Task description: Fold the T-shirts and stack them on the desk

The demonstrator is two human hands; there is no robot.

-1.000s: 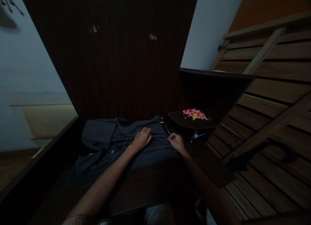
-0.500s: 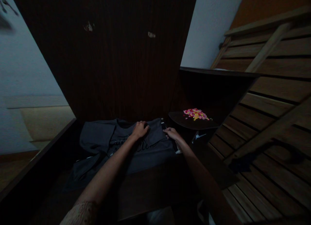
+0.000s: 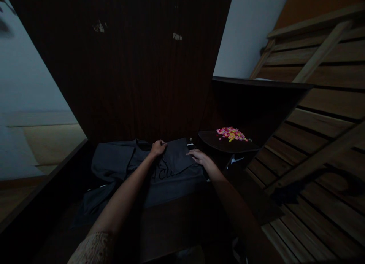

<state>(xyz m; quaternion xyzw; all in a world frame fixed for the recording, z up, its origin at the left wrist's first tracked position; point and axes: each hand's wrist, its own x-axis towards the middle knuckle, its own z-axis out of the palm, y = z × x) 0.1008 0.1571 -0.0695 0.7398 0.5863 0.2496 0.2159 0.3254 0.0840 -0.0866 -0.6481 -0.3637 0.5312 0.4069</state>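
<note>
Lying across the lower middle of the frame, a dark grey shirt spreads over a dark table, just in front of a tall brown panel. The left hand rests at the shirt's upper edge, near the centre of the frame; its fingers are curled, but whether they pinch the cloth I cannot tell. To its right, a fold of the shirt lies flat over the front, partly covering black lettering. The right hand is at the fold's right edge, fingers loosely extended towards the left of the frame, their tips at the cloth and not closed round it. The shirt's left part is bunched and creased, and its lower left end fades into shadow. Right of centre, a rounded shelf carries a heap of small pink, red and yellow bits, well apart from the left hand. Slatted wood fills the right side of the frame, with a dark strap against it. A patterned sleeve covers part of the left arm at the lower left, and a pale wall shows at the far left.
</note>
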